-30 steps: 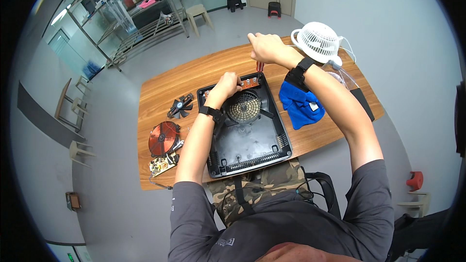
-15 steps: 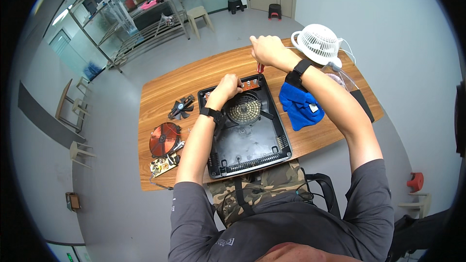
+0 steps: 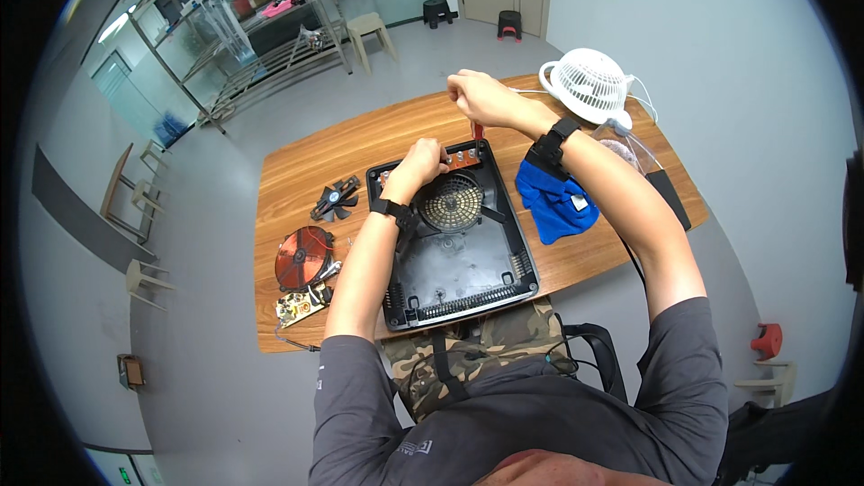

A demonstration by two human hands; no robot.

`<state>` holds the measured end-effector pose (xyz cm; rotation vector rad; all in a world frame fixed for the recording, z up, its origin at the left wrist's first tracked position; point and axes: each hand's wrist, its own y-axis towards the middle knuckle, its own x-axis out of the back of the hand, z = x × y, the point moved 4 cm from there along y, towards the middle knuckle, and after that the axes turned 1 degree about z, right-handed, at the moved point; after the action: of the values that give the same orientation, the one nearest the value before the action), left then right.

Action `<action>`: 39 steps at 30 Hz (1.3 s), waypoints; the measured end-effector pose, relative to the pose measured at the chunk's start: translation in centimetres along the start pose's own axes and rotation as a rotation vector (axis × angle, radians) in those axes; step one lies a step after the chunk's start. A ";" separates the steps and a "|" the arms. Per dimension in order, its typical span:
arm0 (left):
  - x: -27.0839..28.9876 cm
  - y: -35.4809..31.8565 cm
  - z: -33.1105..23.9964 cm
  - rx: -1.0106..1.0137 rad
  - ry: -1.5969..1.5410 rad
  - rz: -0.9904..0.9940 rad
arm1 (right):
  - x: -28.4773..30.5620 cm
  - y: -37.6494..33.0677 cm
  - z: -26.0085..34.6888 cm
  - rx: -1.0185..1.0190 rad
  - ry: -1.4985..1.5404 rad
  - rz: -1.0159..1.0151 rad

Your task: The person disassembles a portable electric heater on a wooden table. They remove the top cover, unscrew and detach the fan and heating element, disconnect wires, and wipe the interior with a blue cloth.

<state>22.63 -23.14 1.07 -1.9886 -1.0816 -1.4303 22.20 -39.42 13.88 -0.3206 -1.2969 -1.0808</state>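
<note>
A black plastic housing lies open side up on the middle of a wooden table, its near edge at the table's front edge in front of the person. A round grille sits in its far half, and a brown circuit board lies along its far edge.

The left hand rests on the far left part of the housing, fingers curled down onto the left end of the circuit board and pressing on it. The right hand is raised just above the far edge, closed in a fist around the handle of a screwdriver whose red shaft points straight down at the board. Both wrists carry black bands.

Just right of the housing a blue cloth lies crumpled on the table. Beyond it, at the far right corner, stands a white fan with its cord trailing beside it. Left of the housing lies a black fan blade, and nearer the front left corner an orange coil disc sits beside a small circuit board.
</note>
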 end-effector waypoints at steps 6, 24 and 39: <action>-0.1 -0.3 0.8 0.011 -0.012 -0.004 | 2.0 -1.2 3.2 -0.183 -0.426 0.010; -0.3 0.1 0.4 0.012 0.004 -0.004 | 0.6 -1.2 -0.7 -0.095 -0.056 -0.069; -0.8 0.1 1.1 0.045 -0.021 -0.022 | 2.3 -1.7 0.5 -0.315 -0.385 0.112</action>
<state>23.19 -22.65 -0.06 -1.9702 -1.1383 -1.3875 20.28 -40.93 15.43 -0.8623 -1.4230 -1.1632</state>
